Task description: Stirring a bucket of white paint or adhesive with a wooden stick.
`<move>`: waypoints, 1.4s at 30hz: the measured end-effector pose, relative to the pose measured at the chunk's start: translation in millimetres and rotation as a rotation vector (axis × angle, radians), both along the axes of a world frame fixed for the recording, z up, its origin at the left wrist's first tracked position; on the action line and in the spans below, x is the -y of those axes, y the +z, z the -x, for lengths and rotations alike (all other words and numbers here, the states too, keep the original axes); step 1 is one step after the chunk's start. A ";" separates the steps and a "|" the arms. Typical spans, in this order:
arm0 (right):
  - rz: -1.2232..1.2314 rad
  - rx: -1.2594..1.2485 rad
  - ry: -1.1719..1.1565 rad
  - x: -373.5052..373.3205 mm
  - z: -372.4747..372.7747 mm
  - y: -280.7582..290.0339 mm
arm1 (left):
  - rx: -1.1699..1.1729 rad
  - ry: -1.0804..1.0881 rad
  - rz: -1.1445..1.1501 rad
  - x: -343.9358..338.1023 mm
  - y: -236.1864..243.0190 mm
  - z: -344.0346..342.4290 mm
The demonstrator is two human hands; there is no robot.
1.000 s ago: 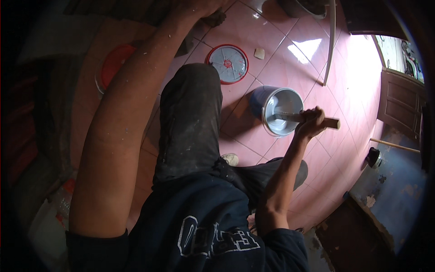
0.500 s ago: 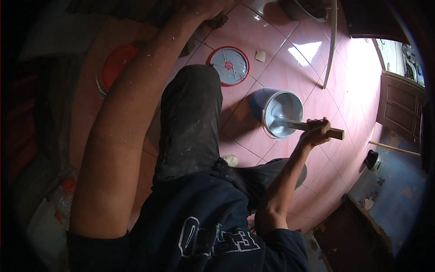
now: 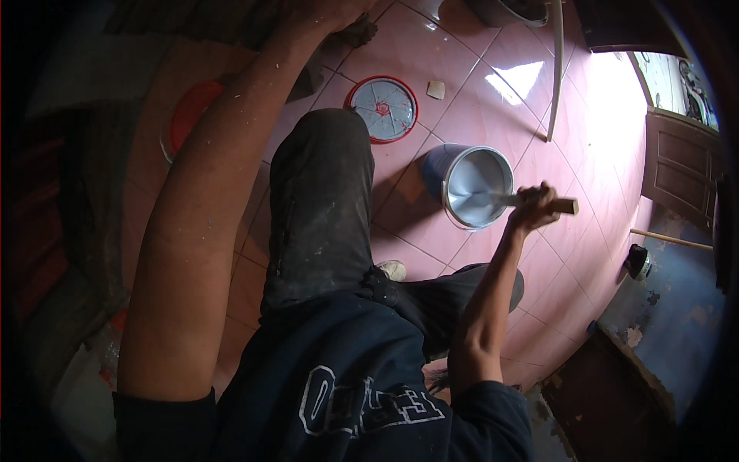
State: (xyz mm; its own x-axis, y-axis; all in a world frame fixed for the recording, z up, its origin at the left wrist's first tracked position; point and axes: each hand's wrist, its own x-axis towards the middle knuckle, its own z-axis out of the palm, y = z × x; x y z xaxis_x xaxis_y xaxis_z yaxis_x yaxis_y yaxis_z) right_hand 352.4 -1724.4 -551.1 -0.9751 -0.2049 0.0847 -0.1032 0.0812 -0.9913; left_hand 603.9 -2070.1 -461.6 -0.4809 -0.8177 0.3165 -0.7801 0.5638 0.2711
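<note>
My right hand (image 3: 536, 209) is closed around a flat wooden stick (image 3: 568, 205), whose far end dips into pale blue-grey paint (image 3: 471, 179). The paint is in a blue bucket (image 3: 436, 171) on the floor, to the right of my raised knee. A wire handle hangs at the bucket's rim. My left arm stretches up to the top edge, where my left hand (image 3: 339, 17) is partly cut off and in shadow; its grip is unclear. Below it, a round lid (image 3: 382, 109) with a red rim lies smeared with grey paint.
A red round lid or tub (image 3: 189, 117) is half hidden behind my left arm. A small pale square piece (image 3: 436, 90) lies on the pink tiles. A dark container (image 3: 508, 11) and a pale curved pole (image 3: 555, 85) are at the top. A brown panelled door (image 3: 681, 173) is at right.
My right hand and the stick have moved slightly up in the picture, away from me. The stick blurs in the paint. My left arm has shifted slightly left.
</note>
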 end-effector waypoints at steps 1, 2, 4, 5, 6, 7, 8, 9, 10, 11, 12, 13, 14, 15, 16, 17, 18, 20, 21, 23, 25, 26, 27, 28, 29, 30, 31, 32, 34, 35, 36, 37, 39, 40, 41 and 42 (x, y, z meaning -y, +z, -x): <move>0.004 -0.141 0.026 9.9 10.0 -8.6 | 0.003 0.012 -0.011 0.5 -0.2 1.6; 0.006 -0.277 0.053 23.4 12.5 -13.2 | 0.010 0.025 -0.024 0.7 -1.0 2.3; 0.057 -0.189 -0.063 48.4 1.4 -11.4 | 0.016 0.003 -0.032 3.7 -8.1 6.7; 0.151 -0.129 -0.064 54.2 -13.6 -5.1 | 0.027 -0.001 -0.028 4.2 -5.6 5.6; 0.244 -0.065 -0.063 56.6 -27.2 -2.9 | 0.032 0.002 -0.030 4.2 -3.4 4.3; 0.294 -0.010 0.008 47.9 -40.6 -6.2 | 0.032 0.006 -0.036 3.9 -1.4 3.0; 0.347 0.040 0.080 31.8 -50.2 -8.2 | 0.027 0.011 -0.038 4.2 1.2 2.7; 0.364 0.163 0.224 15.1 -59.7 -7.9 | 0.039 0.028 -0.026 4.9 6.3 -3.1; 0.313 0.211 0.208 1.2 -58.0 -7.6 | 0.040 0.030 -0.040 3.4 7.2 -1.0; 0.241 0.186 0.190 -10.8 -46.6 -7.3 | 0.038 0.029 -0.056 1.6 7.0 0.6; 0.170 0.161 0.172 -19.2 -32.6 -7.3 | 0.037 0.029 -0.054 2.7 5.9 -0.8; 0.101 0.104 0.097 -14.0 -19.6 -4.3 | 0.029 0.021 -0.052 3.4 3.8 -0.1; 0.033 0.048 0.023 -2.3 -5.2 -4.4 | 0.021 0.012 -0.050 4.1 1.8 0.5; 0.073 -0.040 0.076 5.4 9.5 -12.2 | 0.018 0.008 -0.049 4.4 0.5 2.0; -0.003 -0.198 0.097 16.8 15.2 -14.3 | 0.014 0.007 -0.042 4.2 -3.9 5.2; 0.028 -0.212 0.082 28.4 17.4 -18.9 | 0.009 0.006 -0.037 4.0 -9.2 9.3; 0.080 -0.202 0.092 50.7 0.6 -16.5 | 0.027 0.021 -0.027 5.5 -4.8 1.6; 0.271 -0.014 0.072 63.4 -34.1 -12.2 | 0.018 0.005 -0.017 5.2 -1.2 -2.5; 0.315 0.041 0.178 44.9 -38.5 -24.7 | 0.014 0.009 -0.021 3.5 1.4 -1.4; 0.306 0.090 0.144 9.5 -60.6 -25.8 | 0.017 -0.003 -0.028 3.9 -1.4 3.4; 0.293 0.244 0.203 -16.7 -47.9 -10.9 | 0.013 0.021 -0.012 3.2 7.2 0.6; 0.205 0.207 0.235 -23.0 -34.2 -3.9 | -0.001 0.031 -0.012 0.7 5.9 0.7; 0.124 0.152 0.160 -18.1 -18.1 -3.3 | 0.014 0.045 0.028 5.6 -3.3 -1.4; 0.035 0.093 0.074 -8.4 -3.0 -1.2 | 0.006 0.037 0.024 3.3 -2.3 1.6; 0.022 0.019 0.053 2.8 8.4 -3.1 | 0.017 0.033 -0.013 1.1 0.7 4.8; 0.004 -0.151 0.094 13.7 16.1 -10.0 | 0.030 0.029 -0.046 0.7 2.1 7.1; 0.044 -0.152 0.073 33.9 12.3 -12.7 | 0.031 0.027 -0.046 1.9 -0.3 6.2; 0.085 -0.148 0.060 53.5 -2.2 -12.9 | 0.028 0.037 -0.025 4.5 -4.6 2.7; 0.260 -0.044 0.109 61.1 -36.3 -11.1 | 0.022 0.052 -0.014 5.2 -6.7 0.3; 0.255 0.007 0.140 43.1 -42.9 -26.0 | 0.026 0.041 -0.023 3.2 -0.1 2.4; 0.354 0.140 0.133 30.0 -59.6 -26.1 | 0.037 0.042 -0.027 3.0 3.2 0.3; 0.321 0.167 0.181 12.6 -64.2 -22.8 | 0.041 0.055 -0.024 3.9 2.8 -0.7; 0.218 0.174 0.254 -15.7 -53.3 -13.6 | -0.026 0.024 -0.013 4.4 0.8 0.2; 0.151 0.158 0.279 -25.5 -36.2 -9.6 | -0.027 0.021 -0.013 3.7 1.4 -1.0; 0.063 0.096 0.112 -17.1 -19.1 -5.2 | -0.030 0.004 -0.039 2.4 2.6 -0.7; 0.000 0.039 0.046 -6.5 -4.7 -3.4 | -0.032 -0.014 -0.064 1.3 3.4 0.3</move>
